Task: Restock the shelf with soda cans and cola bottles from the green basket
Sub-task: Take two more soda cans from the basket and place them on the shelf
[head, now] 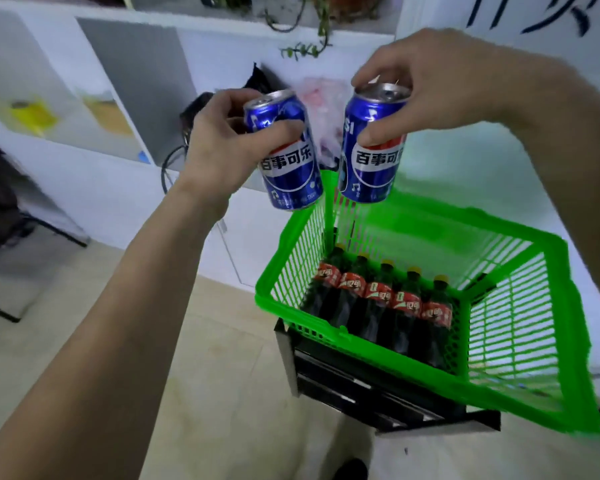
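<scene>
1. The left hand (pixel 219 147) has its grip wrapped around a blue soda can (pixel 284 150), held above the floor.
2. The right hand (pixel 426 81) pinches a second blue can (pixel 371 147) by its top, over the green basket (pixel 329 332).
3. Five cola bottles (pixel 378 306) stand in a row inside the basket.

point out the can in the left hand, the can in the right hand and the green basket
left-hand can (pixel 286 168): head view, on the white label band.
right-hand can (pixel 374 161): head view, on the label band below the thumb.
green basket (pixel 326 329): head view, on the near rim.
</scene>
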